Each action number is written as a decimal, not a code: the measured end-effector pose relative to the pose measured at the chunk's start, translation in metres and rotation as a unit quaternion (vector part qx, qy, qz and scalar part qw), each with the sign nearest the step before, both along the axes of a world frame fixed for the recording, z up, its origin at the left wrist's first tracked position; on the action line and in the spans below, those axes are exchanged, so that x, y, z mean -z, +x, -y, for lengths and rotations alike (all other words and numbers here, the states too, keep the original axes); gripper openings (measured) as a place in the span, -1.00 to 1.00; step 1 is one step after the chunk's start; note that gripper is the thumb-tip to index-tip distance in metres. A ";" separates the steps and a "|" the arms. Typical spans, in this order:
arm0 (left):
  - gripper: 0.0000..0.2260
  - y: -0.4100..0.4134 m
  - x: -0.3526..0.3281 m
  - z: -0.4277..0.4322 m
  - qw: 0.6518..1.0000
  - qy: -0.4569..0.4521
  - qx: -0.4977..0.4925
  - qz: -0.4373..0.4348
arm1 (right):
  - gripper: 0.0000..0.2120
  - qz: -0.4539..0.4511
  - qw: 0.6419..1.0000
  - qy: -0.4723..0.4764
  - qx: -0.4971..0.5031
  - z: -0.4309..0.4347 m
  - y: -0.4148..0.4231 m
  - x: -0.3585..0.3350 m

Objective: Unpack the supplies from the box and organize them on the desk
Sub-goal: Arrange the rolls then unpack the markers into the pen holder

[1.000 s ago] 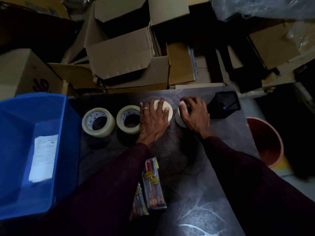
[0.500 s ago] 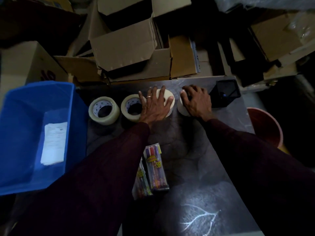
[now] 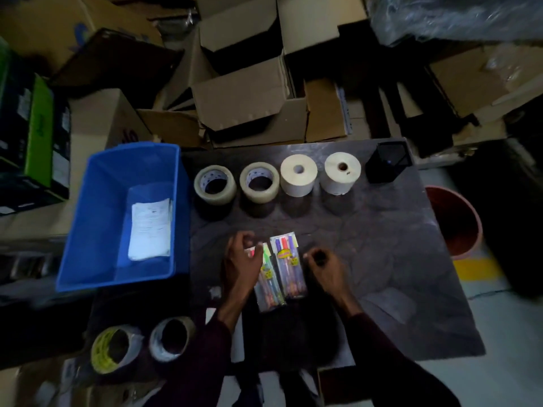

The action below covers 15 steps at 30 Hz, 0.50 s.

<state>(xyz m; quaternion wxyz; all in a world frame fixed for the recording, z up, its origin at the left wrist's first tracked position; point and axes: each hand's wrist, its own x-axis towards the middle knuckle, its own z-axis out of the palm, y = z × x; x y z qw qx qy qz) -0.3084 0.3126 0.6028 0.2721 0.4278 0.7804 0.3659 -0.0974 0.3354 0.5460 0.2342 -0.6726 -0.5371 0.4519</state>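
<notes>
1. Writing: each marker pack carries a yellow logo patch mid-length, too blurred to read. The printed paper sheet (image 3: 151,229) in the blue bin (image 3: 117,171) and the marks inside the two clear tape rolls' cores are also illegible.
2. The left marker pack (image 3: 269,284) and right marker pack (image 3: 288,265) lie flat, side by side and touching, at the near middle of the dark desk (image 3: 396,245). Their long axes run near to far, the far ends leaning slightly left.
3. The left hand (image 3: 242,265) has its fingers curled at the left pack's far end. Blur hides whether they pinch it.
4. The right hand (image 3: 326,267) sits just right of the right pack, fingers curled together. I cannot tell if it touches the pack.
5. Along the far edge, from left to right, stand a clear tape roll (image 3: 215,185), a second clear tape roll (image 3: 259,182), two cream paper rolls (image 3: 298,175) (image 3: 342,172) and a black pen holder (image 3: 389,161).
6. The bin is left of the desk, and a red bucket (image 3: 458,224) is to its right.
</notes>
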 end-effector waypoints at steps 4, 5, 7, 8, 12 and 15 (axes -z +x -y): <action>-0.77 -0.001 0.017 0.048 0.995 -0.073 0.000 0.062 | -0.59 0.055 0.998 -0.025 -0.019 0.045 -0.015 0.011; -0.75 0.001 0.020 0.056 0.993 -0.089 0.006 0.077 | -0.59 0.079 0.997 -0.013 -0.015 0.050 -0.016 0.012; -0.73 0.005 0.028 0.067 0.988 -0.121 0.018 0.097 | -0.60 0.108 0.994 0.000 -0.007 0.055 -0.017 0.019; -0.74 0.007 0.030 0.071 0.986 -0.131 0.023 0.102 | -0.60 0.113 0.994 0.005 -0.005 0.057 -0.019 0.017; -0.72 0.013 0.028 0.075 0.978 -0.161 0.047 0.127 | -0.78 0.081 0.996 -0.028 0.035 0.058 -0.023 0.008; -0.77 0.019 0.027 0.076 0.973 -0.159 0.025 0.168 | -0.79 0.036 0.996 -0.040 0.067 0.059 -0.022 0.003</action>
